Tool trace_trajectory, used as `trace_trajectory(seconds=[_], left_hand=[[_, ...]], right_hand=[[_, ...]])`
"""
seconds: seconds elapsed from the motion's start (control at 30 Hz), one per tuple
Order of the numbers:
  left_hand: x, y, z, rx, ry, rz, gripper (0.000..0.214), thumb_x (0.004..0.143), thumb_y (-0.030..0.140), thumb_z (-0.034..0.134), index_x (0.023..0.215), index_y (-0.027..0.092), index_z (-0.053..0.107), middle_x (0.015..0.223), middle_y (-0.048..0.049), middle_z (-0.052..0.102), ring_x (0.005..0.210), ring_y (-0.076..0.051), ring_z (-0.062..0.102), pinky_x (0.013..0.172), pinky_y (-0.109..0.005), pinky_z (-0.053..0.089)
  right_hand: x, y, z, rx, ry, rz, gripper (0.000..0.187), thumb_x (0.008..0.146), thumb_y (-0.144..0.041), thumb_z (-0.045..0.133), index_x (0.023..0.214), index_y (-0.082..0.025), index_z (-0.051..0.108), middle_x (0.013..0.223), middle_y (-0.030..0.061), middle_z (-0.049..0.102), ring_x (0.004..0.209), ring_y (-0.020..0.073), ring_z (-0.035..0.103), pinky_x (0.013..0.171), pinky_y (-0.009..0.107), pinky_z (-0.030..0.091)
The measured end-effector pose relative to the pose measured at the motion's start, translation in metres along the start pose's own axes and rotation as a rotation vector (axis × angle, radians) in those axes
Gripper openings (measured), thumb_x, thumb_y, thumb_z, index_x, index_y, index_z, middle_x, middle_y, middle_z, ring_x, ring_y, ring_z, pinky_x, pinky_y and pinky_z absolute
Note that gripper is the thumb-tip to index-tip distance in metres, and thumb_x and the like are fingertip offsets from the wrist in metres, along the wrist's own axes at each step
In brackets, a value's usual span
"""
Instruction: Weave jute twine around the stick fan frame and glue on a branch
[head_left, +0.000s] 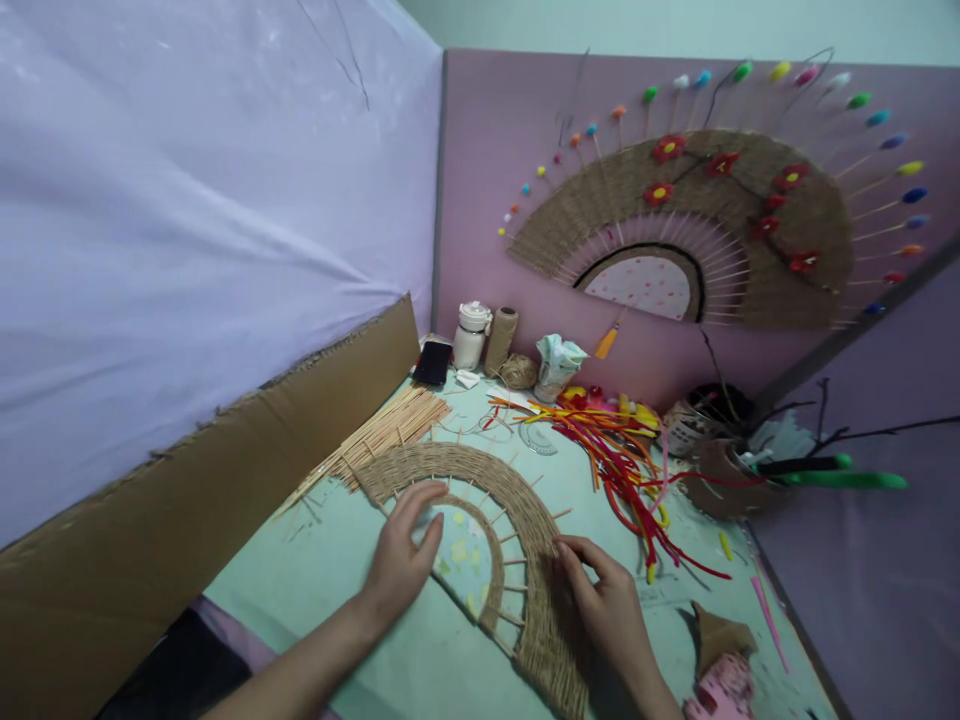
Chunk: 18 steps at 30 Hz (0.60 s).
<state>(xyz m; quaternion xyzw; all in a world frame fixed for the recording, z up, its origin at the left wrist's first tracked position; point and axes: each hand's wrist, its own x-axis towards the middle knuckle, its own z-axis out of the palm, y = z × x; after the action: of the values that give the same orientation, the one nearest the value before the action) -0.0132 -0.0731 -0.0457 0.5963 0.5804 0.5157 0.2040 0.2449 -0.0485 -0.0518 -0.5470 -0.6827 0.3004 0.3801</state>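
Note:
A half-round fan (450, 462) of twine woven over thin sticks lies on the table, with stick ends poking out past its outer edge. Its small inner half-circle (463, 550) has pale flowered cloth and a twine border. Over the left side of that inner part is my left hand (405, 550), thumb and fingers apart, holding nothing I can see. My right hand (604, 600) rests at the woven band's outer right edge. Its thumb and forefinger are pinched together there; what lies between them is too small to make out.
Thin sticks (397, 425) lie at the back left beside a cardboard strip (300, 420). Red and orange pipe cleaners (607, 450) spread at the right, near a pot (720, 480) with twigs. A white jar (471, 335) and twine ball (519, 372) stand behind. A finished fan (600, 210) hangs on the wall.

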Motion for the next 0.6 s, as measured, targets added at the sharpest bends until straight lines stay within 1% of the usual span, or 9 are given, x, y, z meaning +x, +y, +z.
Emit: trace_trajectory(seconds=[0.07, 0.13, 0.3, 0.37, 0.43, 0.5, 0.6], left_hand=[[0.005, -0.006, -0.007, -0.061, 0.090, -0.086, 0.024, 0.083, 0.021, 0.052, 0.104, 0.022, 0.063, 0.112, -0.0085, 0.061, 0.110, -0.025, 0.054, 0.096, -0.039, 0.041], [0.007, -0.009, -0.011, -0.107, 0.155, -0.153, 0.022, 0.080, 0.021, 0.054, 0.099, 0.022, 0.065, 0.109, -0.0074, 0.061, 0.108, -0.024, 0.054, 0.095, -0.037, 0.041], [0.001, -0.016, -0.015, -0.162, 0.254, -0.237, 0.020, 0.073, 0.022, 0.060, 0.092, 0.022, 0.066, 0.104, -0.0065, 0.060, 0.106, -0.025, 0.053, 0.095, -0.038, 0.040], [-0.004, -0.018, -0.016, -0.163, 0.307, -0.244, 0.021, 0.072, 0.021, 0.062, 0.093, 0.023, 0.064, 0.108, -0.0064, 0.057, 0.111, -0.025, 0.050, 0.098, -0.039, 0.039], [-0.006, -0.019, -0.016, -0.207, 0.390, -0.276, 0.026, 0.071, 0.019, 0.063, 0.097, 0.023, 0.061, 0.115, -0.0062, 0.053, 0.119, -0.024, 0.046, 0.102, -0.038, 0.036], [-0.007, -0.019, -0.017, -0.308, 0.472, -0.359, 0.034, 0.071, 0.017, 0.063, 0.104, 0.023, 0.056, 0.123, -0.0063, 0.049, 0.126, -0.022, 0.041, 0.107, -0.037, 0.031], [-0.002, -0.018, -0.020, -0.505, 0.516, -0.535, 0.041, 0.074, 0.015, 0.061, 0.112, 0.024, 0.049, 0.134, -0.0071, 0.044, 0.131, -0.020, 0.036, 0.110, -0.037, 0.027]], right_hand=[[0.001, 0.000, 0.001, -0.003, -0.013, 0.004, 0.039, 0.087, -0.047, 0.049, 0.089, -0.014, 0.070, 0.089, 0.0098, 0.072, 0.082, 0.0227, 0.066, 0.074, 0.029, 0.053], [0.001, -0.001, 0.001, -0.004, -0.022, -0.001, 0.039, 0.086, -0.048, 0.049, 0.088, -0.015, 0.070, 0.089, 0.0095, 0.072, 0.082, 0.0228, 0.066, 0.074, 0.029, 0.053], [0.000, -0.005, 0.000, -0.008, -0.033, -0.008, 0.041, 0.086, -0.050, 0.049, 0.086, -0.016, 0.071, 0.088, 0.0098, 0.072, 0.080, 0.0233, 0.067, 0.071, 0.030, 0.054], [-0.001, -0.008, 0.001, -0.007, -0.046, -0.004, 0.040, 0.085, -0.050, 0.050, 0.086, -0.016, 0.071, 0.087, 0.0095, 0.073, 0.079, 0.0230, 0.067, 0.070, 0.030, 0.054], [-0.002, -0.011, 0.003, -0.010, -0.057, -0.008, 0.039, 0.085, -0.049, 0.050, 0.085, -0.016, 0.071, 0.085, 0.0090, 0.073, 0.078, 0.0227, 0.067, 0.071, 0.030, 0.054], [-0.002, -0.014, 0.005, -0.022, -0.069, -0.031, 0.036, 0.086, -0.047, 0.049, 0.085, -0.017, 0.070, 0.085, 0.0086, 0.072, 0.078, 0.0221, 0.066, 0.072, 0.030, 0.054], [-0.005, -0.020, 0.009, -0.078, -0.092, -0.111, 0.028, 0.086, -0.041, 0.052, 0.090, -0.018, 0.068, 0.091, 0.0086, 0.069, 0.084, 0.0215, 0.065, 0.075, 0.032, 0.054]])
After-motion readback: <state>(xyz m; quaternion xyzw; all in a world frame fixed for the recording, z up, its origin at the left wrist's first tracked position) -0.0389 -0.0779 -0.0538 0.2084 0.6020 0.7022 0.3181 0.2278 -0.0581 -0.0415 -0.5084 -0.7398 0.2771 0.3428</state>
